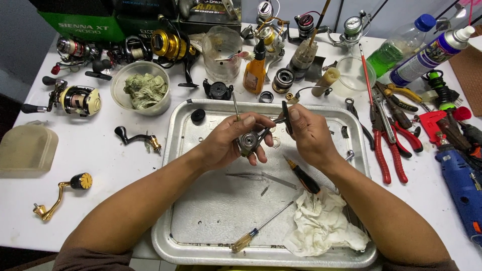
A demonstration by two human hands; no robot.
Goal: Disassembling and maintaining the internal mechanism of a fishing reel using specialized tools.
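Near me, a crumpled white rag (321, 228) lies in the silver metal tray (211, 248). Above the tray, my left hand (228, 140) grips a small grey metal fishing reel part (247, 142). My right hand (311, 134) pinches its black handle (286, 116). Farther off, red pliers (389, 148) rest on the white tabletop (100, 165).

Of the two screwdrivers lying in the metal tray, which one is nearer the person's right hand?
The black-handled screwdriver, lying just below the right hand. The amber clear-handled screwdriver lies farther off, by the tray's near rim.

A white worktable (115, 165) stands before a grey wall (20, 45).
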